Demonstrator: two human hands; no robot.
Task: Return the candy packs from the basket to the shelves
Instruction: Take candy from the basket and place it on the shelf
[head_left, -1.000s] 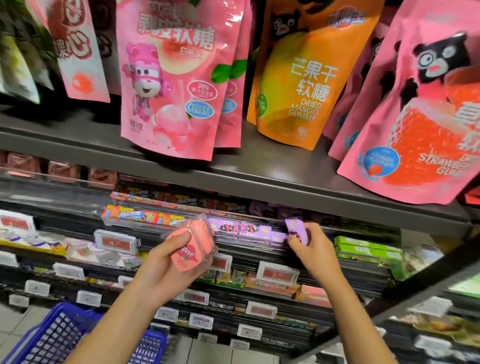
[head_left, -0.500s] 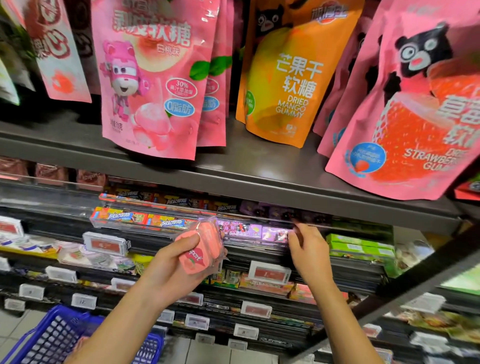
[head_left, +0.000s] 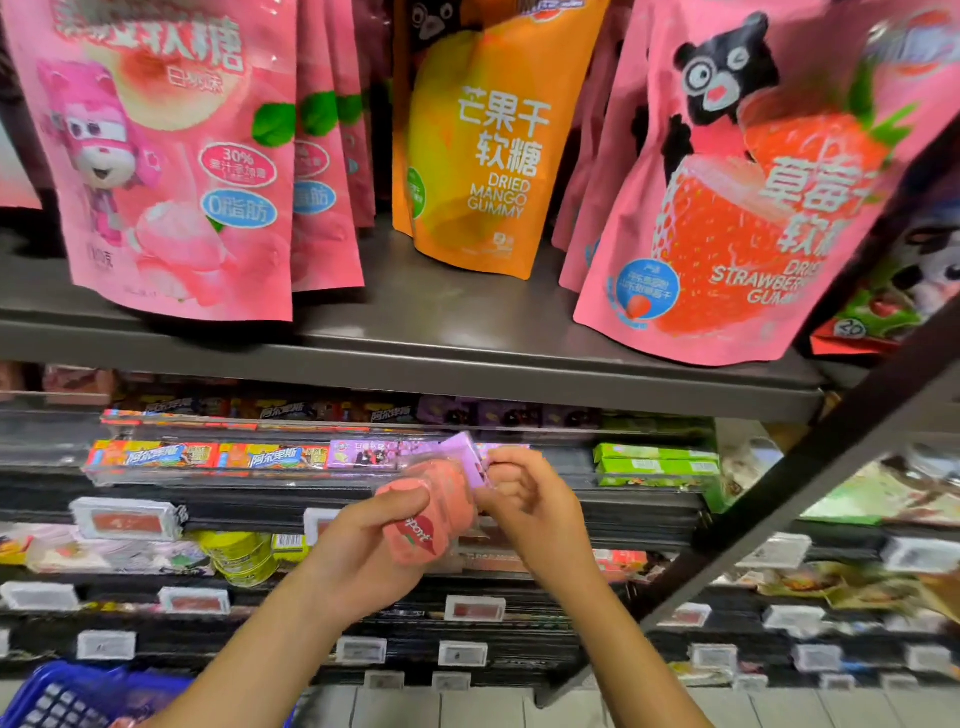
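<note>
My left hand (head_left: 358, 556) grips a pink candy pack (head_left: 423, 512) in clear wrap, held in front of the tiered candy racks. My right hand (head_left: 530, 504) is right beside it and pinches a small purple candy pack (head_left: 467, 457) that sits against the top of the pink one. Just behind both hands runs a clear tray (head_left: 208, 457) with a row of colourful stick packs, purple ones at its right end. A corner of the blue basket (head_left: 57, 696) shows at the bottom left, under my left forearm.
A grey shelf (head_left: 441, 358) above carries big hanging pouches: pink gummies (head_left: 156, 156), orange mango gummy (head_left: 488, 150), pink strawberry gummy (head_left: 727, 208). Green packs (head_left: 654, 462) lie right of the tray. Price tags line the lower racks. A dark diagonal bar (head_left: 810, 467) crosses at right.
My right hand left the tray's right end and came over to the pink pack, and it holds a purple pack again. My left hand moved the pink pack to the right. The camera moved closer.
</note>
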